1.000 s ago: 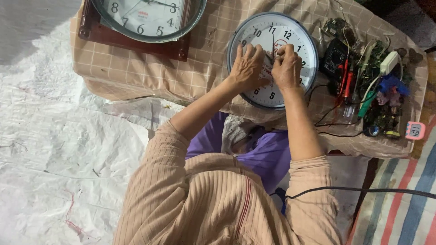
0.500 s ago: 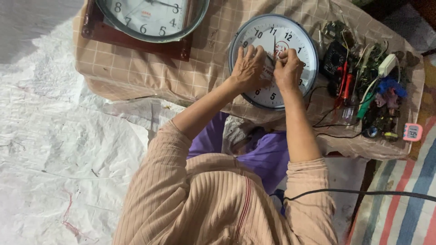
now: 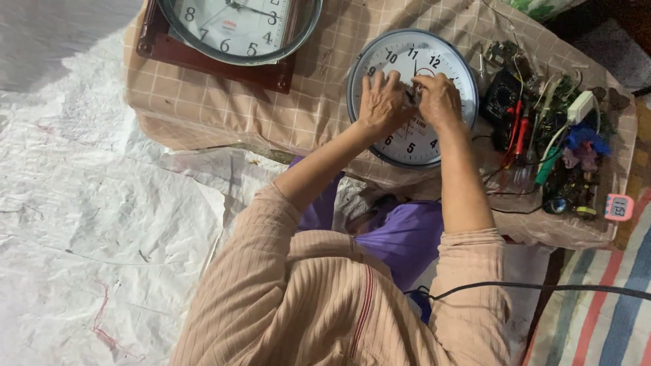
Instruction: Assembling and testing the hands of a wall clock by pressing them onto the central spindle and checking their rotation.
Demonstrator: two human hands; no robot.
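Here, both hands were on the round white clock (image 3: pixel 412 98), which lay flat, face up, on the checked cloth (image 3: pixel 319 102) over the low worktop. The left hand (image 3: pixel 381 103) rested on the face with its fingers spread. That kept the clock from sliding. The right hand (image 3: pixel 439 100) was close beside it, near the middle of the face, where the thin hands of the clock meet. Its fingertips were drawn together, as if pinching something very small. I could not tell what was in that grip, because the fingers hid it.

To do this step well, I think the spread hand had to press gently and evenly, not hard on the thin face. The pinching hand needed slow, tiny moves, because clock hands bend easily. Keeping the wrists low and resting on the rim would have helped keep the fingers steady.

A second clock in a dark wooden frame (image 3: pixel 237 30) lay well apart at the top of the cloth. A heap of small tools and wires (image 3: pixel 556 149) sat just beside the white clock on the right, so the right arm needed care not to knock them. A small pink timer (image 3: pixel 618 207) sat at the far corner. A black cable (image 3: pixel 542 288) ran past the right elbow.
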